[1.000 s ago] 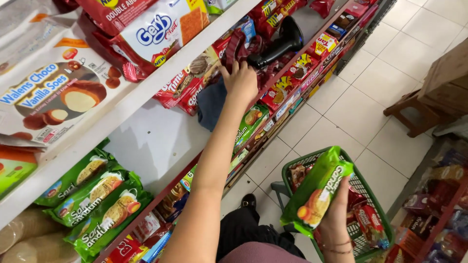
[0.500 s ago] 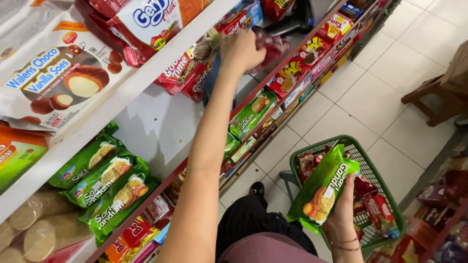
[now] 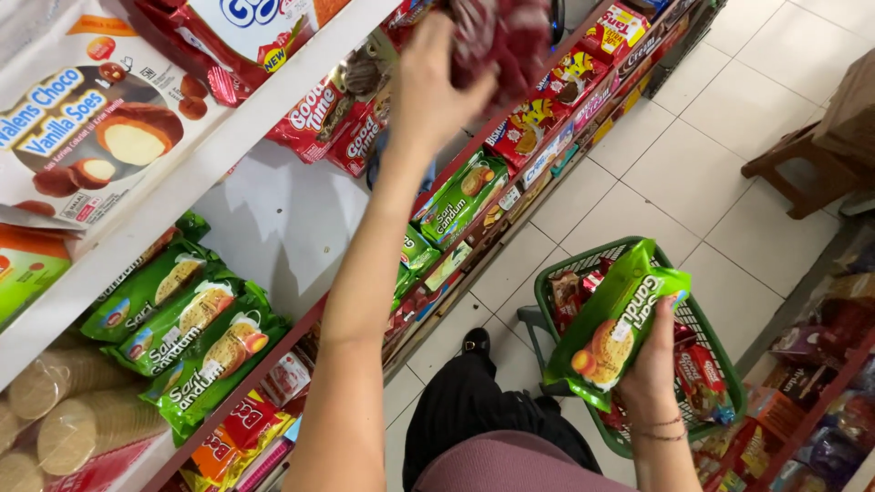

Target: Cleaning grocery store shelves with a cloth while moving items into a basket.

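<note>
Fingers: left hand clamped on red packet, lifted clear of shelf; right hand wrapped round green biscuit pack above basket, already part-filled; neither item in basket yet

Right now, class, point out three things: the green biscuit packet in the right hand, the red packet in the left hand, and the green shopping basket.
green biscuit packet (image 3: 612, 328), head view, middle of its front.
red packet (image 3: 507, 38), head view, blurred lower part.
green shopping basket (image 3: 729, 387), head view, right rim.
</note>
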